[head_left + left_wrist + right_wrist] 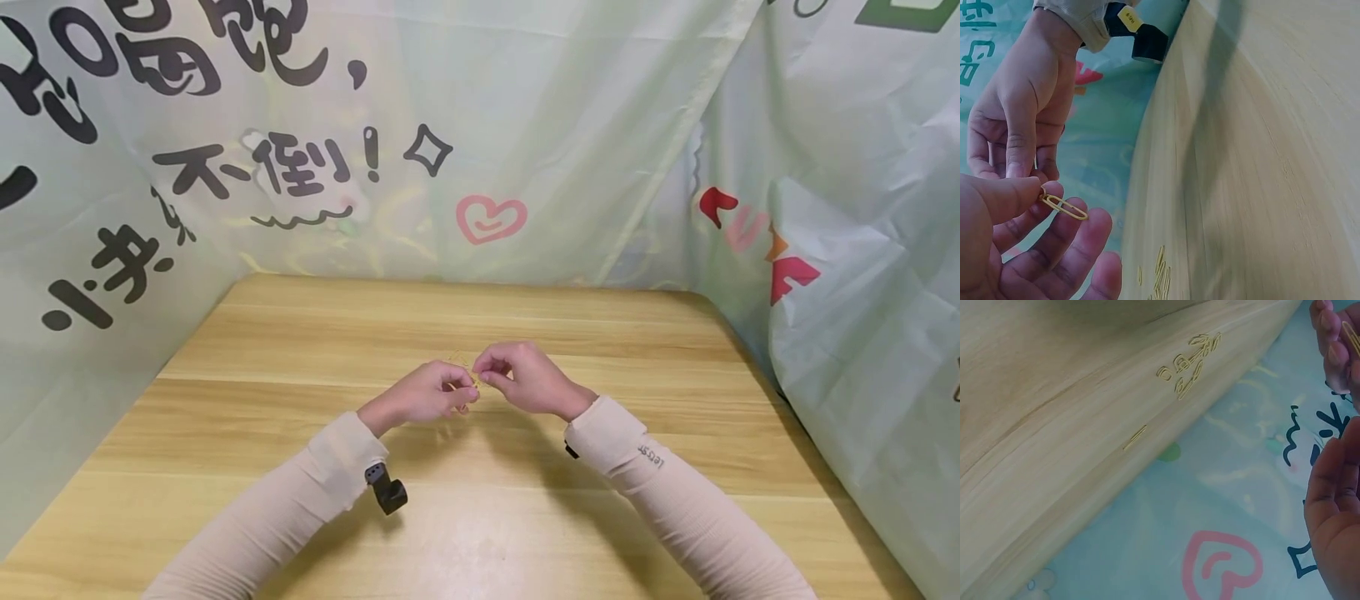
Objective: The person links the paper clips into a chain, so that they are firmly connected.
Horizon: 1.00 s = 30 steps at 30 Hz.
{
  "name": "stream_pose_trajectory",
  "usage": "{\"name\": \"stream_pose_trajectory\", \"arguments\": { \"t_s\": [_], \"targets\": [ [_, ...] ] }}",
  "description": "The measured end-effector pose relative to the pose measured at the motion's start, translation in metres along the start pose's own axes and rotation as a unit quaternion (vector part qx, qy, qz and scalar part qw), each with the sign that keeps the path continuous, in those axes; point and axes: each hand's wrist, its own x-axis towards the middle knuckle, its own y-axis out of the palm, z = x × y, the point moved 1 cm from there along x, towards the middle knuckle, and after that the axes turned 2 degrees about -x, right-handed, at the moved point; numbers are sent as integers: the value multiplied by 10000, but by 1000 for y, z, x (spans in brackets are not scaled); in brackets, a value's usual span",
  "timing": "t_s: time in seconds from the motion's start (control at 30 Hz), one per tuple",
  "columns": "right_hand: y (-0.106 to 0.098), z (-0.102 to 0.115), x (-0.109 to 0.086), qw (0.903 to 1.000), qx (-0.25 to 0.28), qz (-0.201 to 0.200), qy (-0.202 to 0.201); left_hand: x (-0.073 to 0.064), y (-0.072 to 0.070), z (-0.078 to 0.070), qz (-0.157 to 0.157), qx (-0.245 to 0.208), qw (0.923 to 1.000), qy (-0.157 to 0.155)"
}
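A small yellow wire paper clip (1065, 207) sits right between the two hands, held up above the pale wooden tabletop (480, 533) near its middle. The left hand (423, 396) has it: thumb and forefinger pinch one end, and the other fingers (1054, 250) curl loosely underneath, so the clip lies slanted across them. The right hand (525, 379) comes in just beside that clip, its fingertips bunched together and touching the left hand's thumb; whether they actually grip the clip is hard to tell from here. In the right wrist view a thin strip of yellow wire shows at those fingertips too.

Beyond the clip, towards the far edge of the tabletop, a loose heap of more yellow paper clips (1190, 362) lies on the wood, with one single clip (1135, 437) lying apart from the heap. Both forearms wear beige sleeves (300, 492). Behind the tabletop hangs a pale green printed curtain (525, 125) with black characters and a pink heart (491, 218).
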Motion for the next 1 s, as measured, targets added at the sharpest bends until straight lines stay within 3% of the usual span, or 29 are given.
{"name": "stream_pose_trajectory", "arguments": {
  "t_s": [0.17,0.5,0.7,1.0],
  "targets": [
    [-2,-6,2,9997,-81,-3,250,-1,-3,5,-27,9,10000,-62],
    [4,-34,7,9937,-48,27,1118,-6,-7,7,-76,98,9999,-62],
    [5,-52,10,9897,-414,84,1366,-7,-7,11,-94,-118,9997,-168],
    [13,-75,18,9780,-678,593,1882,-10,-8,8,-124,-218,9994,-245]
  ]
}}
